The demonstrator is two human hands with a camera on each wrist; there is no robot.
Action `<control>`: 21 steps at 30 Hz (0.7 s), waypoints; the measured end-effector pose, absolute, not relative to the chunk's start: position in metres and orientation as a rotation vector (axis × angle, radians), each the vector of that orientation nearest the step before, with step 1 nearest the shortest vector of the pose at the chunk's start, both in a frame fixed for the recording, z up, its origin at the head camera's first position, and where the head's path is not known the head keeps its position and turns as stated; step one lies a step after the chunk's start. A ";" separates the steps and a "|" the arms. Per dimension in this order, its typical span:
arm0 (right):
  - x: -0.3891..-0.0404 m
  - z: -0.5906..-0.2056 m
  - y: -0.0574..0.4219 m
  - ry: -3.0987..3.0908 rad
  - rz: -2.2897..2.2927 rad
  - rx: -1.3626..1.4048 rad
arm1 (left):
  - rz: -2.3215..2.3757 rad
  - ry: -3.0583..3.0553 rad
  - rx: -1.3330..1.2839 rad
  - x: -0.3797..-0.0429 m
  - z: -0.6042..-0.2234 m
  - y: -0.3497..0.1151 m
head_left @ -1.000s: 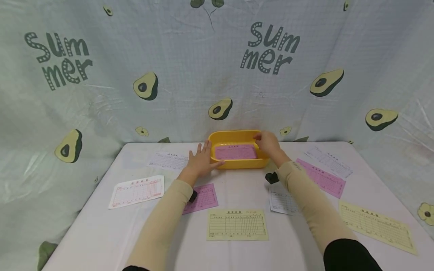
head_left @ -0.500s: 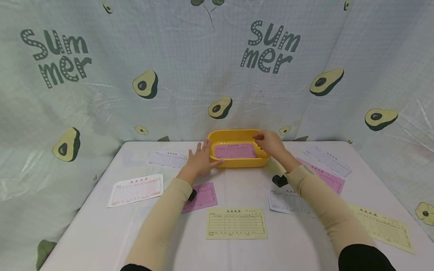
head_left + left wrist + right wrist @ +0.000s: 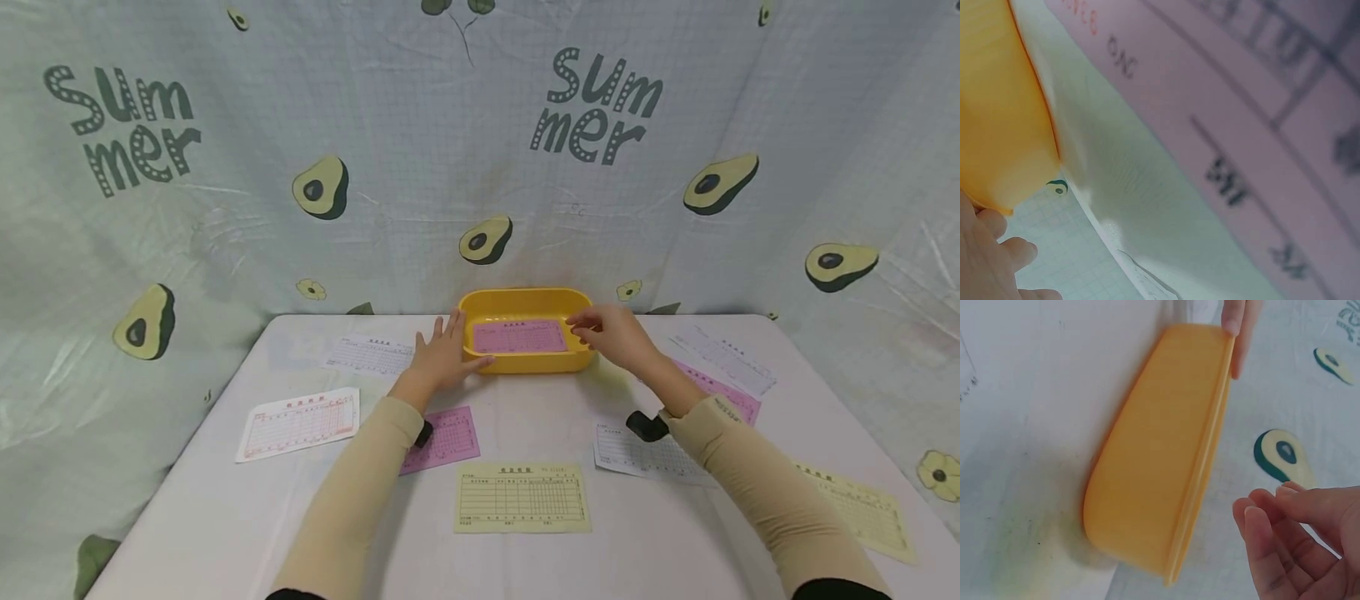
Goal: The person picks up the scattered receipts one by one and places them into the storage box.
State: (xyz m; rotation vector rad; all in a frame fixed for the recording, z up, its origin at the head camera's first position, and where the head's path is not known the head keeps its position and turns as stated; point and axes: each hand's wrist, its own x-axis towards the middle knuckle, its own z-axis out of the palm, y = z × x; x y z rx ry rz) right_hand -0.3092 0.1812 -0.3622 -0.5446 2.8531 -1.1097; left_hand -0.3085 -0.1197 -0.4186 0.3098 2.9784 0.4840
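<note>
A yellow plastic tray (image 3: pixel 528 364) stands at the back middle of the table with a pink printed slip (image 3: pixel 520 337) lying flat in it. My left hand (image 3: pixel 439 358), fingers spread, rests against the tray's left end; in the left wrist view those fingers (image 3: pixel 1019 253) meet the yellow rim. At the tray's right end is my right hand (image 3: pixel 621 335), fingers loosely bent and holding nothing. The right wrist view has its fingertips (image 3: pixel 1260 522) apart from the tray rim. Another pink slip (image 3: pixel 453 435) lies under my left wrist, partly hidden.
Several printed slips lie around: a yellow one (image 3: pixel 522 498) in front, a red-printed one (image 3: pixel 302 423) and a blue-printed one (image 3: pixel 369 356) at left. At right are a white slip (image 3: pixel 637 454), a pink one (image 3: pixel 731 393), a blue-printed one (image 3: pixel 727 358) and a yellow one (image 3: pixel 862 510).
My right hand has drawn back to the right from over the tray's right end, and the forearm has swung rightward. The left hand keeps its place at the tray.
</note>
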 end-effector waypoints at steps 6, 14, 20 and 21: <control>-0.287 -0.364 0.187 2.839 -1.064 -0.580 | 0.474 2.977 0.303 -0.308 -0.418 -0.119; -0.259 -0.374 0.192 2.754 -1.089 -0.631 | 0.490 2.980 0.316 -0.308 -0.417 -0.120; -0.240 -0.390 0.194 2.682 -1.110 -0.697 | 0.500 2.978 0.312 -0.307 -0.417 -0.119; -0.237 -0.393 0.195 2.666 -1.117 -0.704 | 0.503 2.978 0.312 -0.307 -0.417 -0.119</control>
